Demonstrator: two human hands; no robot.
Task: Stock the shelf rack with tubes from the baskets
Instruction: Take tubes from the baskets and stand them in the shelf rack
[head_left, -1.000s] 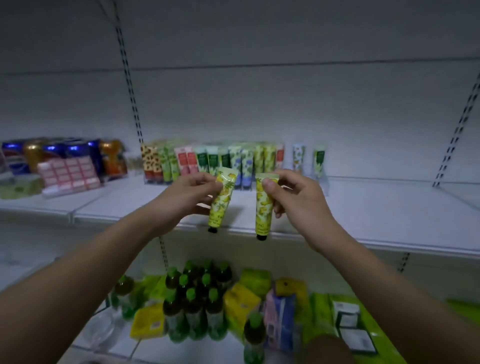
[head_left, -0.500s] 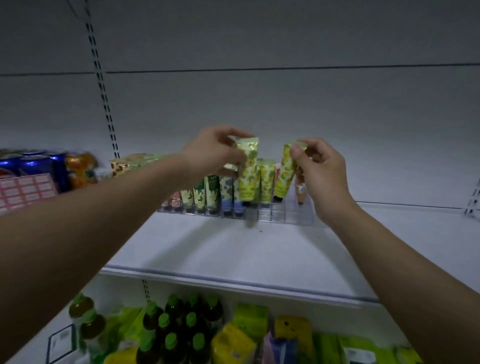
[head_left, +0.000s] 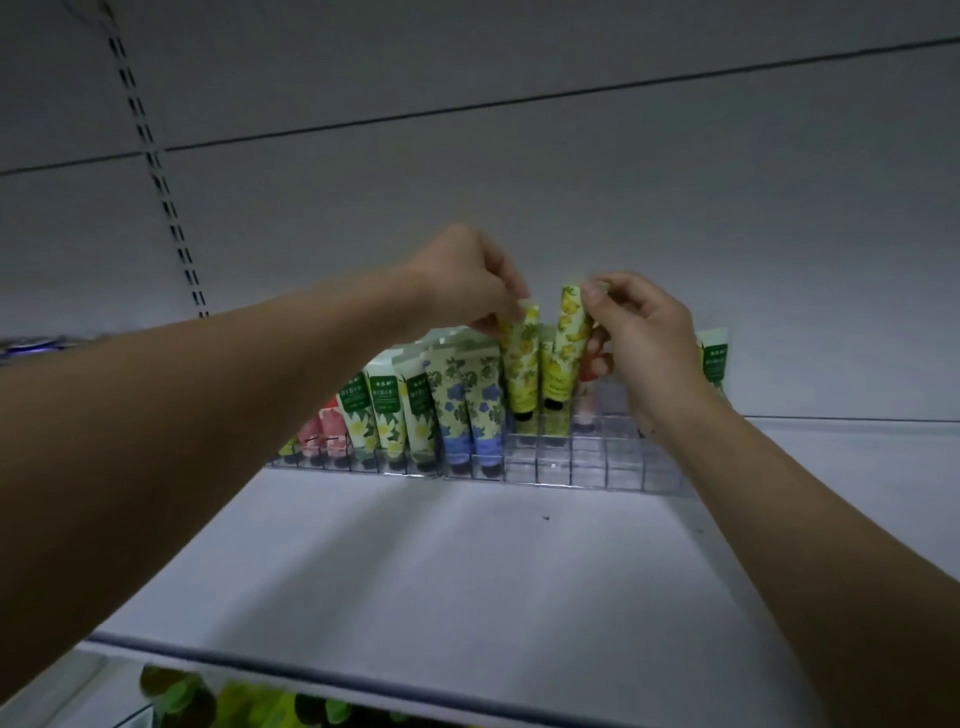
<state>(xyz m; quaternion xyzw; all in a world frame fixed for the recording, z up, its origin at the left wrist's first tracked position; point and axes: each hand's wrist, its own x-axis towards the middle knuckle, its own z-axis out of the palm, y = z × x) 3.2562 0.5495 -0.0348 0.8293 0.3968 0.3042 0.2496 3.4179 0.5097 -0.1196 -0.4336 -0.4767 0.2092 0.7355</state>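
Observation:
A clear plastic rack (head_left: 587, 467) with small square cells stands at the back of the white shelf (head_left: 467, 561). Its left cells hold several upright tubes (head_left: 415, 410) in pink, green and blue prints. My left hand (head_left: 467, 280) pinches the top of a yellow flowered tube (head_left: 522, 364), cap down just above the rack. My right hand (head_left: 639, 332) pinches the top of a second yellow tube (head_left: 567, 338), cap down over a neighbouring cell. A third yellow tube stands between and behind them. No baskets are in view.
Several cells at the front right of the rack are vacant. One green-labelled tube (head_left: 714, 358) stands at the rack's right end. Green bottles (head_left: 182, 701) sit on the shelf below. A slotted upright (head_left: 156, 176) runs up the back wall.
Both hands have reached farther in and lowered their yellow tubes down to the rack's cells. The view has closed in on the rack.

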